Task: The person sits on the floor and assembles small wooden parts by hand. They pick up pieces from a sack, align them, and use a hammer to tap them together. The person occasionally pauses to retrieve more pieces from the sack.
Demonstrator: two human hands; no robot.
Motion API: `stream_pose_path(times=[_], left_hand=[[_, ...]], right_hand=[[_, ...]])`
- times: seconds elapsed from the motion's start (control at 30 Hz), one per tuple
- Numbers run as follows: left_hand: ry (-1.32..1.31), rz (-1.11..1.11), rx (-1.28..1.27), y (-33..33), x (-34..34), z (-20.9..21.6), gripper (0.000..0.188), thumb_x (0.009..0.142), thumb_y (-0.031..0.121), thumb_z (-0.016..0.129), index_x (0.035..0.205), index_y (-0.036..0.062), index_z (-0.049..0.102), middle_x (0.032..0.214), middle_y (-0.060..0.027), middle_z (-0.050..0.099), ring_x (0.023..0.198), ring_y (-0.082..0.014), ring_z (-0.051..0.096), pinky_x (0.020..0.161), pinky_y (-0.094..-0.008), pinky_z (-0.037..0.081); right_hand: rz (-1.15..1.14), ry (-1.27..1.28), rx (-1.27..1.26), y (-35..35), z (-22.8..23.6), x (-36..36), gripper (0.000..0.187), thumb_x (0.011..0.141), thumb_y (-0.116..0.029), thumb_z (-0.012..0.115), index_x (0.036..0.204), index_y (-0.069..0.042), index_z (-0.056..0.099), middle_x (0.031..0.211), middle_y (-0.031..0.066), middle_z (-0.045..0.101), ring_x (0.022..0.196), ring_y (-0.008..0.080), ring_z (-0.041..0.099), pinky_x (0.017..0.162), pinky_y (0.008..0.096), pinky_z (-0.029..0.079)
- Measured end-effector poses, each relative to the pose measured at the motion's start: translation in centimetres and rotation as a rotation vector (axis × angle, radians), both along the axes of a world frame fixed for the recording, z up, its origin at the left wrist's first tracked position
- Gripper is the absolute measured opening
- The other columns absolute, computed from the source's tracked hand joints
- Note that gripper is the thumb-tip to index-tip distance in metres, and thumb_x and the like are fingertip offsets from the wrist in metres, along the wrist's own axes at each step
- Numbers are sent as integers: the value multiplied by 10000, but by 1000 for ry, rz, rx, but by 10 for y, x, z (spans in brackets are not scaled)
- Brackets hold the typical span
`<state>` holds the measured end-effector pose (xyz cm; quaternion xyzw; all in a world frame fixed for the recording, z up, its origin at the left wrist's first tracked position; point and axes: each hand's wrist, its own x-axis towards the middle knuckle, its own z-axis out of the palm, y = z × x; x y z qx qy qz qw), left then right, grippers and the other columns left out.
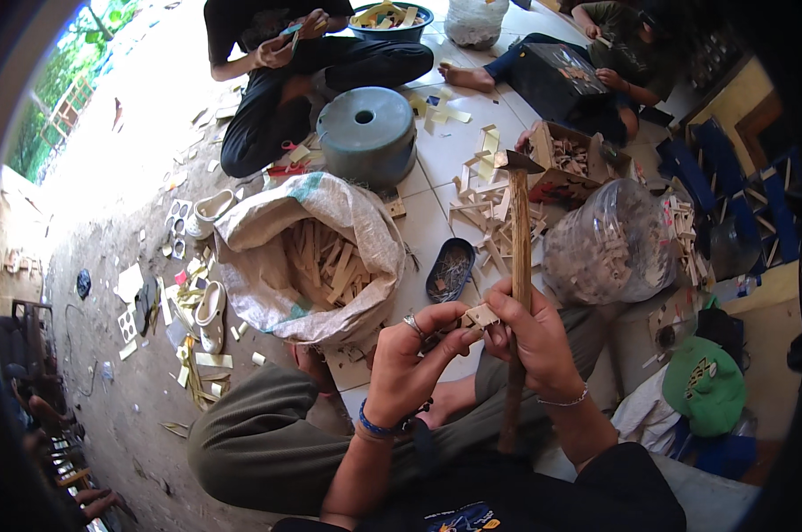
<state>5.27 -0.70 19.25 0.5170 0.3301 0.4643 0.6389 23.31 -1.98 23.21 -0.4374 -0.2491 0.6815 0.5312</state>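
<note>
Between my two hands, above my crossed legs, is a small pale wooden piece (pixel 482 316). My left hand (pixel 405 363) pinches it between thumb and fingertips. My right hand (pixel 543 346) is closed around a hammer (pixel 519 230), its wooden handle upright and its dark metal head pointing away from me. The right thumb and fingertips also touch the wooden piece. Just beyond my hands lies a dark blue oval dish (pixel 451 269) of small, thin metal bits that look like nails. A white woven sack (pixel 241 284) full of wooden sticks stands open to the left.
Small wooden frames (pixel 499 208) lie piled ahead, beside a cardboard box (pixel 587 182) and a clear plastic container (pixel 609 248) of wood pieces. A grey-green upturned pot (pixel 365 137) sits farther off. Two people work across from me. A green cap (pixel 704 387) lies at right.
</note>
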Motion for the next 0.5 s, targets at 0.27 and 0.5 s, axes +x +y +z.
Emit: stream_pose_path(times=[0.27, 0.5], left_hand=[[3, -22, -40, 4, -4, -1, 282, 976, 43, 737, 1242, -28, 680, 997, -53, 753, 891, -70, 675, 805, -258, 565], [302, -88, 298, 14, -13, -1, 600, 935, 86, 778, 1488, 66, 547, 1173, -131, 710, 1038, -212, 704, 884, -329, 563]], right_hand=[[-4, -69, 4, 3, -4, -4, 142, 1056, -209, 657, 1055, -75, 611, 697, -16, 568, 515, 43, 476, 458, 201, 360], [-149, -8, -208, 8, -19, 6, 172, 1081, -253, 616, 1085, -82, 591, 693, -45, 456, 557, 37, 420, 470, 201, 362]])
